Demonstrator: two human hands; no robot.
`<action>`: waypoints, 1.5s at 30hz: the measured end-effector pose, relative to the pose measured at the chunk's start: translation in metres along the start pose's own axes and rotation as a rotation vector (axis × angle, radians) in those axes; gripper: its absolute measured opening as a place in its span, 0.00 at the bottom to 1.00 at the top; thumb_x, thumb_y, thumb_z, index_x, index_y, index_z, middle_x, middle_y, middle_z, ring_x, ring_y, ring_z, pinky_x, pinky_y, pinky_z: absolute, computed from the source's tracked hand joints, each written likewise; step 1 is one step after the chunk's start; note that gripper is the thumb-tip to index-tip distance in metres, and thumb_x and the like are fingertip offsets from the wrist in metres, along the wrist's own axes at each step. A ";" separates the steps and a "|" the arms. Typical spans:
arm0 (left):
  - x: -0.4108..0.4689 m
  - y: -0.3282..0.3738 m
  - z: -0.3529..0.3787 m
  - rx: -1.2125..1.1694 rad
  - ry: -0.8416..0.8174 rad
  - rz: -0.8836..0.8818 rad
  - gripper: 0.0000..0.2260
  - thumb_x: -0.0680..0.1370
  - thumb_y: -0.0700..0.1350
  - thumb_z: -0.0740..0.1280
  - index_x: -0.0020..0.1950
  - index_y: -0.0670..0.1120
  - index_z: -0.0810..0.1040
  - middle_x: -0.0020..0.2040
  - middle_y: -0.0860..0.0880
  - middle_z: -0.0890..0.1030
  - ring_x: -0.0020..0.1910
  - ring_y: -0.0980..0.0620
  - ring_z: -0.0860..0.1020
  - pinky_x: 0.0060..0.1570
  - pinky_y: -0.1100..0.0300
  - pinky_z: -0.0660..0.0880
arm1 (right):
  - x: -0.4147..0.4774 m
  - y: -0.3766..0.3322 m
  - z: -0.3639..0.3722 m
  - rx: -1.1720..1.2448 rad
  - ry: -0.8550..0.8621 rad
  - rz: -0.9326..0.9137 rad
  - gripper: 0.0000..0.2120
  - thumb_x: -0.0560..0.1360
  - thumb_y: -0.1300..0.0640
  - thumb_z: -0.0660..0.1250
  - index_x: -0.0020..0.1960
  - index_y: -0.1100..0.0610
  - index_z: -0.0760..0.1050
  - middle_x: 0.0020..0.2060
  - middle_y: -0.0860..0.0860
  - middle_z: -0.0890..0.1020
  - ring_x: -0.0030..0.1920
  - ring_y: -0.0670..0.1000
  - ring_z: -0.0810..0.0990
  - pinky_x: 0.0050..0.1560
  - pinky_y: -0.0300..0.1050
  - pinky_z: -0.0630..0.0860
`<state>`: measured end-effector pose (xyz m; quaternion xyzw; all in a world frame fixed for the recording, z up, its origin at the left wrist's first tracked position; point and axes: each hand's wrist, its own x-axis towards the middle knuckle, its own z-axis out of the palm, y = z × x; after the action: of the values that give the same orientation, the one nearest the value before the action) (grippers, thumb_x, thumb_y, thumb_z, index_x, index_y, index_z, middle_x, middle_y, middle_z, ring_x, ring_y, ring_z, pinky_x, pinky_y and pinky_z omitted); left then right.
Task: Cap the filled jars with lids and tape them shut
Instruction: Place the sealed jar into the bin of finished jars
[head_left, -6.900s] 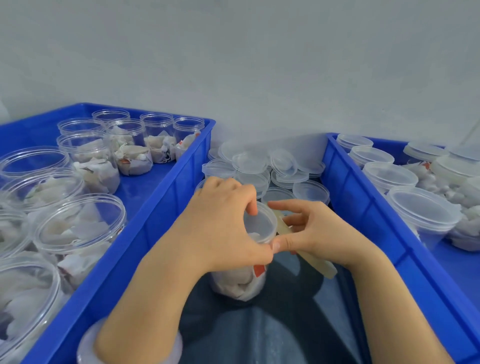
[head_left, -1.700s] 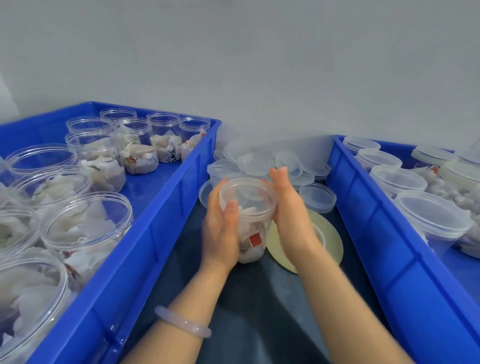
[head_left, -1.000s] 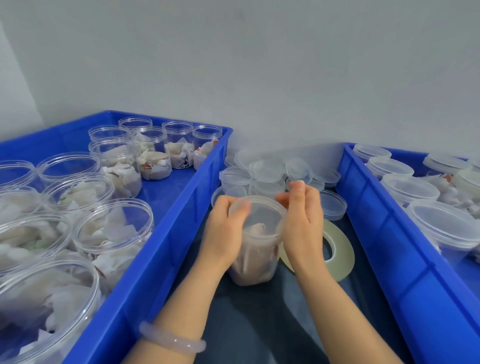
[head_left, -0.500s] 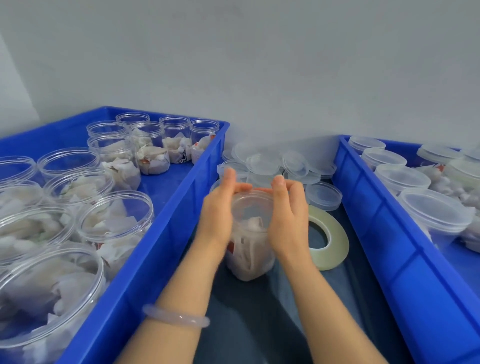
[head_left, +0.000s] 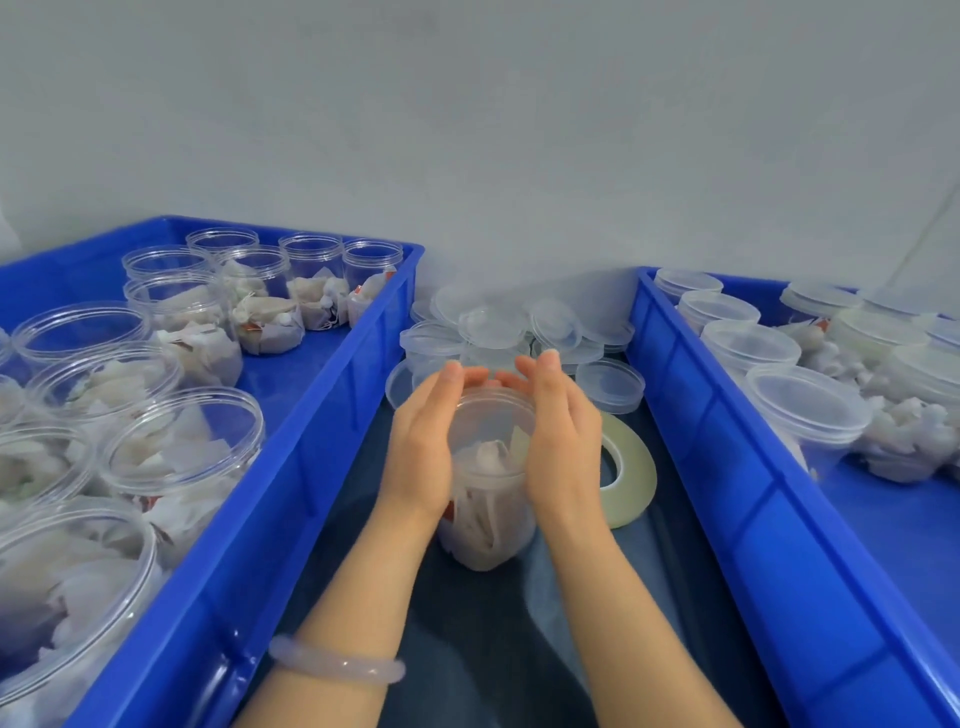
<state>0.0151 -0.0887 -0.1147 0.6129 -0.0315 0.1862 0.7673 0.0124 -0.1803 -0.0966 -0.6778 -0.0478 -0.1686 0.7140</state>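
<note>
background: a plain pale grey wall (head_left: 467, 130) is seen behind a dark worktop (head_left: 493, 649).
crates: a blue left crate (head_left: 322, 415) along the worktop's left edge is stocked with open filled jars (head_left: 176, 452); a blue right crate (head_left: 727, 467) along the right edge is stocked with capped jars (head_left: 805, 410).
jar in hand: a filled jar (head_left: 488, 525) is stood upright on the worktop's middle strip between the crates, with a clear lid (head_left: 488, 426) set on it.
hands: the left hand (head_left: 423, 447) and right hand (head_left: 563, 447) are laid against opposite sides of the lid, fingers nearly straight, fingertips almost meeting at the far rim; nothing is clenched.
supplies: a tape roll (head_left: 631, 478) is laid flat just beside the jar on its right; loose lids (head_left: 493, 327) are heaped at the worktop's far edge.
step judged: the lid seam is probably being pressed down or smoothed; whether tape is already on it cannot be told.
how to do it well: even pressure should be applied all round the rim, the jar kept upright, and any tape rubbed down without creases.
writing: none can be read; only a small red tag (head_left: 452, 512) is seen through the jar wall.
</note>
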 end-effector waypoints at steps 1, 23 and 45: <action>-0.003 0.002 -0.001 -0.002 -0.006 -0.003 0.15 0.75 0.56 0.60 0.49 0.50 0.82 0.47 0.52 0.85 0.50 0.54 0.82 0.51 0.61 0.76 | -0.006 -0.001 -0.001 -0.017 -0.033 0.012 0.08 0.77 0.44 0.60 0.48 0.45 0.76 0.46 0.41 0.82 0.49 0.34 0.78 0.48 0.26 0.71; -0.034 0.088 0.206 -0.139 -0.491 -0.001 0.12 0.78 0.35 0.59 0.57 0.44 0.77 0.56 0.47 0.80 0.57 0.50 0.77 0.63 0.51 0.72 | 0.011 -0.135 -0.179 -0.441 0.414 -0.249 0.13 0.73 0.61 0.58 0.50 0.55 0.79 0.39 0.46 0.81 0.42 0.43 0.79 0.48 0.41 0.76; -0.047 0.016 0.219 0.591 -0.567 0.207 0.16 0.73 0.37 0.61 0.58 0.47 0.76 0.57 0.49 0.78 0.59 0.49 0.73 0.65 0.47 0.64 | 0.035 -0.043 -0.228 -0.480 0.303 0.190 0.21 0.69 0.70 0.56 0.41 0.47 0.80 0.31 0.42 0.80 0.33 0.39 0.76 0.29 0.32 0.69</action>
<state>0.0057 -0.3063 -0.0591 0.8270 -0.2481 0.0871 0.4969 -0.0045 -0.4120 -0.0623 -0.7960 0.1642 -0.2064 0.5449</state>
